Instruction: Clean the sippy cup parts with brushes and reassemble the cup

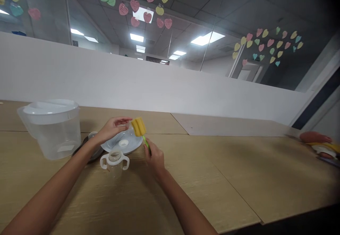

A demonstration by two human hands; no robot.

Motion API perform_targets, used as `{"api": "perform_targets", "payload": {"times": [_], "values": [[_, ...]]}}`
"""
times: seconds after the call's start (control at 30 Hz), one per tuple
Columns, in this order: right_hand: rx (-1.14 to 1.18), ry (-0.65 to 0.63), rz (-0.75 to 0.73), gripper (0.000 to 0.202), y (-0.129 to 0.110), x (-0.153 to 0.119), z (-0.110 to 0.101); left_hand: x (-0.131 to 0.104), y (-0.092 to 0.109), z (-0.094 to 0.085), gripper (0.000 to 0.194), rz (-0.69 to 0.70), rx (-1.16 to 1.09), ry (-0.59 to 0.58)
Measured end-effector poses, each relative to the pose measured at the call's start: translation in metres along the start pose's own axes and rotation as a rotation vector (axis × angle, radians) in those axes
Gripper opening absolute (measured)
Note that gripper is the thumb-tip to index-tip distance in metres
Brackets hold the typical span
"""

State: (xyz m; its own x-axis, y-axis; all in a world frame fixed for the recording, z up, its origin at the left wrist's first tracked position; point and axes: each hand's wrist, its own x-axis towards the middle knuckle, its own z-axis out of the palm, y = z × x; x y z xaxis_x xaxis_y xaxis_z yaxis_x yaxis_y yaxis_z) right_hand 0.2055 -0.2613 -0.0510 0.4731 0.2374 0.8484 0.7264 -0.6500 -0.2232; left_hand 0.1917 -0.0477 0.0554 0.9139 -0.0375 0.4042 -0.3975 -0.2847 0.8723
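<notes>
So, nearest is the handled bottle (114, 161), upright on the table (212, 178), mouth open. Right hand (154, 157) is clenched on the green stick of the sponge brush (139, 127) — long axis tilts up-left, yellow head on top. Left hand (113, 128) pinches something small and clear at the head, over the plate (132, 144). I'd keep that stick steady. Pitcher (54, 128) sits far left.

sponge (138, 126): yellow foam, porous | pitcher (54, 128): clear plastic | table (239, 178): matt wood
</notes>
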Motion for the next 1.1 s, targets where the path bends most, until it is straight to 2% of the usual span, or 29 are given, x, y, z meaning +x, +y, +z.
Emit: {"api": "perform_targets", "payload": {"times": [0.13, 0.3, 0.5, 0.7, 0.87, 1.1], "values": [[-0.059, -0.058, -0.012, 0.036, 0.0016, -0.002, 0.0017, 0.0012, -0.0005, -0.0033, 0.052, 0.024, 0.01, 0.031], [-0.049, -0.041, 0.022, 0.034, 0.0025, -0.0011, 0.0, 0.0011, 0.0026, -0.0057, 0.051, 0.004, 0.012, 0.064], [-0.062, -0.047, 0.05, 0.034, 0.0008, -0.0004, -0.0008, -0.0013, 0.008, -0.0054, 0.049, 0.056, 0.112, 0.095], [-0.073, -0.066, 0.048, 0.034, 0.0017, -0.0002, 0.0, 0.0006, 0.0028, -0.0066, 0.042, 0.073, 0.234, -0.002], [-0.048, -0.075, 0.071, 0.035, 0.0019, 0.0004, -0.0009, -0.0005, 0.0035, -0.0046, 0.032, 0.125, 0.346, -0.037], [-0.03, -0.084, 0.075, 0.035, 0.0008, 0.0004, -0.0015, -0.0012, 0.0078, -0.0045, 0.027, 0.122, 0.464, 0.063]]}}
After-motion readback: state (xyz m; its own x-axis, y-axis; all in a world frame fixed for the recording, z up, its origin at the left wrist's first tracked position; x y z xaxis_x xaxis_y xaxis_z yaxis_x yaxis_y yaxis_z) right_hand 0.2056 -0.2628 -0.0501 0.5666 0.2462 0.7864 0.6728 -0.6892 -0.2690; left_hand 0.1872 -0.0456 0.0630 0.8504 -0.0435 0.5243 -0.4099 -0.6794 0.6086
